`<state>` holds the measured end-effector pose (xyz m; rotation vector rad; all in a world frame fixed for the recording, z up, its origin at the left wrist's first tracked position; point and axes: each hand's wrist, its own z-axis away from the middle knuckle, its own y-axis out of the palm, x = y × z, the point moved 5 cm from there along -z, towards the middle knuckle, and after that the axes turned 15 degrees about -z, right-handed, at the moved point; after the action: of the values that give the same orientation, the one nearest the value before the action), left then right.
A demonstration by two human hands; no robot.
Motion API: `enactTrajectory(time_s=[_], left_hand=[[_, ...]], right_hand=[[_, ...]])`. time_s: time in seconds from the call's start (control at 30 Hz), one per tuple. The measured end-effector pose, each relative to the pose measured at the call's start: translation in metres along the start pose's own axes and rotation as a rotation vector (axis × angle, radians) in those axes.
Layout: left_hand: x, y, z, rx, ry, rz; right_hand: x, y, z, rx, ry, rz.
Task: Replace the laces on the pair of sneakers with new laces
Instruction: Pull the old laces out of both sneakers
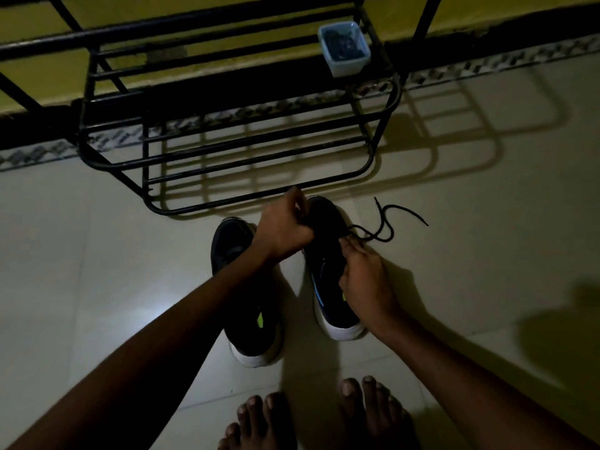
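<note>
With the right sneaker (328, 264) standing on the floor (470, 254), right hand (367, 287) pinching its black lace (381, 227) and left hand (284, 230) closed near the toe, draw the lace free one eyelet at a time.

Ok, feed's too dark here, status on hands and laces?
Left hand and right hand both on right sneaker. Black lace trailing loose on floor. Left sneaker untouched. Nothing blocking.
</note>
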<state>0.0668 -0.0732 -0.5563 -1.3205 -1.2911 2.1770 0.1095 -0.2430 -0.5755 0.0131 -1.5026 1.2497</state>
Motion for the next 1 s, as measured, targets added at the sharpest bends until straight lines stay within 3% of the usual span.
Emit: enactTrajectory(time_s=[0.07,0.1,0.2,0.23,0.27,0.37,0.47,0.6,0.67,0.8,1.0], left_hand=[[0.006,-0.011,0.001,-0.163,-0.001,-0.266],[0.009,-0.013,0.002,-0.212,-0.064,-0.233],[0.017,-0.004,0.006,-0.194,-0.340,0.478],[0.015,-0.002,0.007,-0.160,-0.348,0.539],[0.012,-0.005,0.006,-0.131,-0.283,0.443],[0.003,-0.016,0.001,0.059,0.089,-0.364],[0.013,-0.021,-0.001,0.233,0.161,-0.708],[0.014,-0.028,0.008,-0.096,0.206,-0.867],[0.024,-0.030,0.008,-0.129,0.101,-0.603],[0.033,-0.025,0.010,0.029,-0.045,0.375],[0.026,0.012,0.027,0.084,-0.520,1.065]], right_hand=[[-0.002,0.002,-0.001,0.009,0.006,0.008],[-0.002,0.003,-0.001,0.012,0.010,0.015],[-0.001,0.004,-0.001,0.008,0.024,0.020],[-0.001,0.004,-0.001,0.008,0.028,0.021],[-0.001,0.003,-0.001,0.008,0.033,0.025],[-0.002,0.000,0.000,-0.002,0.039,0.035],[-0.002,0.000,0.001,0.002,0.044,0.029],[-0.003,0.003,-0.001,0.005,0.028,0.027],[-0.005,0.003,-0.001,0.011,0.031,0.035],[-0.003,0.003,-0.001,0.010,0.027,0.040],[-0.003,0.007,-0.002,0.009,0.008,0.054]])
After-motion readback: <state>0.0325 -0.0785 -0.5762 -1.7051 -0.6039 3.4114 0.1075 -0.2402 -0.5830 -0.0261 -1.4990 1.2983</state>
